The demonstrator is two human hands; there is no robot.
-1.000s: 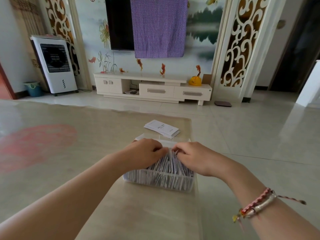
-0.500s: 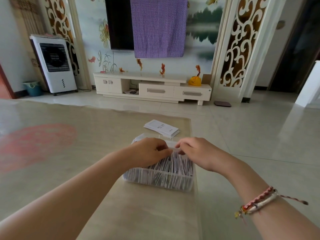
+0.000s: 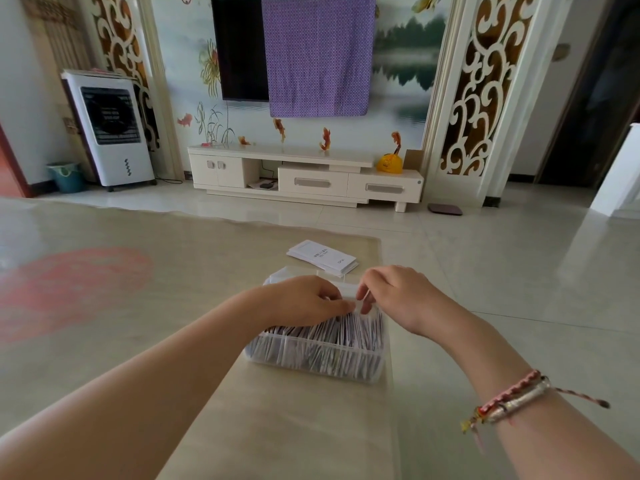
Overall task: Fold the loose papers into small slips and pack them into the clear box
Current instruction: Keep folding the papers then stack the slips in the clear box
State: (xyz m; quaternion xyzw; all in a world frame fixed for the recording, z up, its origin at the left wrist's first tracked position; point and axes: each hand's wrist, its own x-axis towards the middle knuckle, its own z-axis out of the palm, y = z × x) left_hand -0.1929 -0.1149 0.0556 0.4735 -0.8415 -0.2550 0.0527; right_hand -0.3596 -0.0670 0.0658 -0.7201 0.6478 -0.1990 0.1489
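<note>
Both hands [image 3: 349, 299] pinch an upright slip [image 3: 360, 303] above the clear box [image 3: 311, 358].

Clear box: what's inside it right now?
The clear box holds packed rows of folded slips standing on edge. The left hand and right hand cover its far part.

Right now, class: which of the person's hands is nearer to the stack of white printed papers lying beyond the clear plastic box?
The right hand. It hovers just this side of the stack of white printed papers; the left hand is over the clear plastic box, farther to the left.
</note>
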